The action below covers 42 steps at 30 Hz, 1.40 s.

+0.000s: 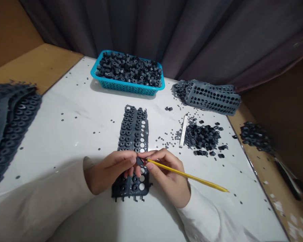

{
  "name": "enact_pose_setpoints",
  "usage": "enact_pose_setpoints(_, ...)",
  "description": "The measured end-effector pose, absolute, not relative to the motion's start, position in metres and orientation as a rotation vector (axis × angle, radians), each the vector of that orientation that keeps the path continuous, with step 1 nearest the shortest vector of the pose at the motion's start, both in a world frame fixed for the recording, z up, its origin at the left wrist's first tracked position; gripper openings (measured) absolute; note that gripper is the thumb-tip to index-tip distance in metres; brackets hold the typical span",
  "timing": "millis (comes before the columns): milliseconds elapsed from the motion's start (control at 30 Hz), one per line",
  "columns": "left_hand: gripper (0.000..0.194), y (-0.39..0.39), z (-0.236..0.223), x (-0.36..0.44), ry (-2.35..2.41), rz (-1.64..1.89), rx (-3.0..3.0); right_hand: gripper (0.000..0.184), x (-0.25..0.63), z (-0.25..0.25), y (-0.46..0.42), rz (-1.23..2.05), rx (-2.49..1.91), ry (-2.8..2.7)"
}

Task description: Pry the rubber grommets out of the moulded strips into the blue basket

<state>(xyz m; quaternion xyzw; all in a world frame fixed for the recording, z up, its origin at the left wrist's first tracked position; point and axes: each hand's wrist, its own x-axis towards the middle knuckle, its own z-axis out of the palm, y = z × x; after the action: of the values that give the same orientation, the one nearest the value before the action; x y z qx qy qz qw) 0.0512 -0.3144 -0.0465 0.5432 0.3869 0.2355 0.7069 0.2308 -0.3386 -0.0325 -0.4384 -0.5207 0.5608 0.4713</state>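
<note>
Between the thumb and fingers of my left hand (116, 168) is a small dark rubber bushing (139, 161). My right hand (168, 171) is closed around a thin yellow stick tool (192, 175), whose dark tip meets the bushing; how deep the tip goes cannot be seen. Both hands are above a dark rubber sheet (127, 129) of ring-shaped parts lying on the white table. Along the sheet's right side runs a column of open holes where white shows through. My hands cover the sheet's lower middle.
A turquoise basket (127, 88) full of rubber bushings stands at the back. Perforated sheets (213, 97) are stacked at back right. A white-handled cutter (183, 130) lies beside a pile of dark bits (203, 136). More ringed sheets (12, 127) lie at left.
</note>
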Motion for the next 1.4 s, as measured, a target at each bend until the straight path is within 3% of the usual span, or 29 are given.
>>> enact_pose_setpoints(1067, 0.026, -0.327, -0.06, 0.062, 1.047, 0.593, 1.222, 0.006, 0.231, -0.055, -0.338, 0.912, -1.255, -1.542)
enact_pose_setpoints(1167, 0.028, -0.327, -0.056, 0.064, 1.083, 0.57, 1.271, 0.003, 0.235, -0.054, -0.334, 0.973, -1.246, -1.381)
enact_pose_setpoints(1400, 0.029, -0.328, -0.053, 0.066, 1.143, 0.537, 1.304, 0.01, 0.233, -0.045, -0.34, 1.473, -1.047, -1.049)
